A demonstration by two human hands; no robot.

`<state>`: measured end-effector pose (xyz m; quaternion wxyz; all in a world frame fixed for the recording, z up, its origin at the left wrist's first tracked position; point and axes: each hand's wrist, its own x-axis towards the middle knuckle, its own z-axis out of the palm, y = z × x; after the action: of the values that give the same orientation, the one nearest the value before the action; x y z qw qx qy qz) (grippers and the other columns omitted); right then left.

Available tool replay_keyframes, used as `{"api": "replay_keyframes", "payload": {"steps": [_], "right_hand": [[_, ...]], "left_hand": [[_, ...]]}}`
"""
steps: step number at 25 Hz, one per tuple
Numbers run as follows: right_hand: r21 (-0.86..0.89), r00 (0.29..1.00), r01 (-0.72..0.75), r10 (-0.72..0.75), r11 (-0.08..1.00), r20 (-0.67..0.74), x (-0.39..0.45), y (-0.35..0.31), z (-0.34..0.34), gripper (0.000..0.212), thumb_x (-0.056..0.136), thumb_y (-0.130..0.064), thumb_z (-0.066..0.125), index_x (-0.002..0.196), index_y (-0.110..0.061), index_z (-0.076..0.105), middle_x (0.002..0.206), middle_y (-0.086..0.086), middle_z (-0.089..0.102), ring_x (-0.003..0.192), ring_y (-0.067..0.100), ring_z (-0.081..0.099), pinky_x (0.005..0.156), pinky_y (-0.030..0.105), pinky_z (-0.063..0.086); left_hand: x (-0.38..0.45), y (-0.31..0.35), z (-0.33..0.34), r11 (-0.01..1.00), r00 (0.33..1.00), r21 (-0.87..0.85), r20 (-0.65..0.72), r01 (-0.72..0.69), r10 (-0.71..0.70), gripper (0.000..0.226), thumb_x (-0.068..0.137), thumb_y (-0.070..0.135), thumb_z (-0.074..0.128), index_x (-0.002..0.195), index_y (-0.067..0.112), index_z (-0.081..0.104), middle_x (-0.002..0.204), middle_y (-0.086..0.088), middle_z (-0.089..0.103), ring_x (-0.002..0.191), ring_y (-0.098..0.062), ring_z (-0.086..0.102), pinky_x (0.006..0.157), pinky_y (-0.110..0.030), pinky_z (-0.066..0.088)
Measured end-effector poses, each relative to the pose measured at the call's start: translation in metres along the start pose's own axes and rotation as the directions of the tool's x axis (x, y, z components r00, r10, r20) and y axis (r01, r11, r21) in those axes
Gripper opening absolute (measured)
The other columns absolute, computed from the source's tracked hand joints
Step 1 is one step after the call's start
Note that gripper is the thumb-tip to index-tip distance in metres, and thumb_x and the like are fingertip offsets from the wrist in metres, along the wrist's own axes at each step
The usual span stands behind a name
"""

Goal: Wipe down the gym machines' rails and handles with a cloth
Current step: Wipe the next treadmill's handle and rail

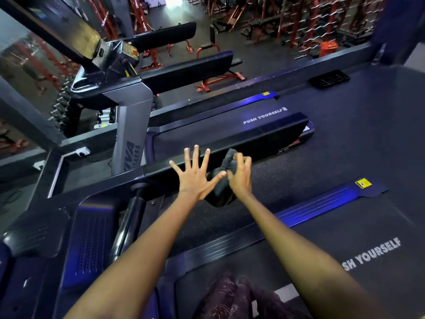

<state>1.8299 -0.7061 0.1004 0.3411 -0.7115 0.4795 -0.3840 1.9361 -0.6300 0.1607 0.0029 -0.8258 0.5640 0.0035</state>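
Observation:
A long black side rail [259, 132] of my treadmill runs from the console at lower left up toward the centre right. A dark grey cloth [222, 187] hangs bunched over this rail. My right hand [239, 174] grips the cloth's upper part with curled fingers. My left hand [195, 174] is just left of it, fingers spread straight over the rail, its thumb touching the cloth.
The treadmill console [76, 229] and a shiny upright handle [131, 217] lie at lower left. A second treadmill [230, 120] stands beyond the rail, a third console [110, 63] behind it. Red weight benches and racks [207, 49] fill the far floor.

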Motion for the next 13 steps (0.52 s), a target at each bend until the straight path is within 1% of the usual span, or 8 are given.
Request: {"api": "replay_keyframes", "payload": {"steps": [2, 3, 5, 7, 8, 9, 11, 13], "right_hand": [[0.099, 0.984, -0.082, 0.096, 0.992, -0.152, 0.014, 0.006, -0.016, 0.04, 0.076, 0.004, 0.064, 0.114, -0.001, 0.051, 0.111, 0.017, 0.044, 0.1, 0.03, 0.054, 0.087, 0.03, 0.044], [0.106, 0.973, -0.075, 0.096, 0.992, -0.21, 0.021, 0.004, -0.022, 0.039, 0.075, 0.004, 0.065, 0.112, -0.001, 0.052, 0.11, 0.017, 0.044, 0.098, 0.029, 0.055, 0.086, 0.03, 0.045], [0.028, 0.981, 0.0, 0.005, 1.0, -0.195, 0.022, -0.004, -0.022, 0.038, 0.076, 0.001, 0.065, 0.111, -0.005, 0.052, 0.11, 0.014, 0.044, 0.095, 0.026, 0.055, 0.081, 0.033, 0.05], [-0.051, 0.996, 0.078, -0.08, 0.996, -0.033, 0.01, -0.003, -0.01, 0.037, 0.081, -0.005, 0.062, 0.116, -0.009, 0.05, 0.113, 0.011, 0.042, 0.095, 0.023, 0.052, 0.079, 0.036, 0.052], [-0.052, 0.998, 0.063, -0.062, 0.997, 0.015, 0.006, 0.003, -0.007, 0.035, 0.083, -0.01, 0.058, 0.117, -0.01, 0.049, 0.113, 0.011, 0.041, 0.096, 0.024, 0.051, 0.081, 0.038, 0.051], [-0.023, 1.0, 0.007, -0.007, 1.0, 0.003, 0.006, 0.009, -0.009, 0.034, 0.083, -0.012, 0.056, 0.116, -0.01, 0.05, 0.113, 0.012, 0.042, 0.097, 0.025, 0.051, 0.084, 0.041, 0.05], [0.049, 0.986, -0.089, 0.095, 0.995, -0.136, 0.017, 0.018, -0.021, 0.034, 0.081, -0.007, 0.058, 0.114, -0.006, 0.051, 0.113, 0.015, 0.044, 0.099, 0.029, 0.053, 0.087, 0.044, 0.048], [0.056, 0.967, -0.073, 0.084, 0.996, -0.24, 0.034, 0.015, -0.037, 0.037, 0.078, 0.0, 0.062, 0.114, -0.005, 0.052, 0.113, 0.016, 0.045, 0.099, 0.031, 0.054, 0.085, 0.043, 0.05]], "left_hand": [[0.001, 0.011, 0.003, 0.998, 0.999, -0.046, -0.022, -0.049, 0.048, 0.101, 0.078, 0.08, 0.013, 0.15, 0.012, -0.001, 0.158, -0.001, -0.013, 0.144, -0.019, -0.015, 0.112, -0.059, -0.008], [0.002, 0.017, 0.003, 0.996, 0.999, -0.081, -0.022, -0.044, 0.042, 0.102, 0.078, 0.08, 0.015, 0.149, 0.008, 0.0, 0.158, -0.002, -0.011, 0.145, -0.019, -0.013, 0.113, -0.056, -0.009], [0.005, 0.024, 0.002, 0.995, 1.0, -0.099, -0.022, -0.017, 0.015, 0.114, 0.069, 0.087, 0.005, 0.149, 0.006, 0.002, 0.158, -0.007, -0.004, 0.145, -0.022, -0.007, 0.113, -0.054, -0.007], [0.007, 0.026, -0.001, 0.998, 1.0, -0.067, -0.021, -0.014, 0.012, 0.12, 0.06, 0.09, 0.0, 0.15, 0.01, 0.004, 0.158, -0.012, 0.002, 0.145, -0.027, -0.002, 0.112, -0.057, -0.001], [0.008, 0.027, -0.005, 0.998, 1.0, -0.054, -0.01, -0.018, 0.018, 0.115, 0.063, 0.09, 0.006, 0.15, 0.015, 0.004, 0.157, -0.014, 0.004, 0.145, -0.03, 0.0, 0.111, -0.06, 0.002], [0.009, 0.029, -0.008, 0.999, 1.0, -0.042, 0.004, -0.023, 0.023, 0.107, 0.067, 0.089, 0.013, 0.15, 0.021, 0.004, 0.157, -0.016, 0.005, 0.144, -0.033, 0.002, 0.11, -0.063, 0.004], [0.011, 0.035, -0.014, 1.0, 0.999, -0.01, 0.028, -0.026, 0.026, 0.095, 0.072, 0.084, 0.02, 0.149, 0.031, 0.004, 0.155, -0.018, 0.008, 0.143, -0.038, 0.006, 0.107, -0.067, 0.007], [0.014, 0.043, -0.018, 1.0, 0.999, 0.015, 0.047, -0.008, 0.007, 0.092, 0.072, 0.084, 0.019, 0.149, 0.034, 0.006, 0.155, -0.019, 0.009, 0.142, -0.04, 0.007, 0.106, -0.068, 0.009]]}}
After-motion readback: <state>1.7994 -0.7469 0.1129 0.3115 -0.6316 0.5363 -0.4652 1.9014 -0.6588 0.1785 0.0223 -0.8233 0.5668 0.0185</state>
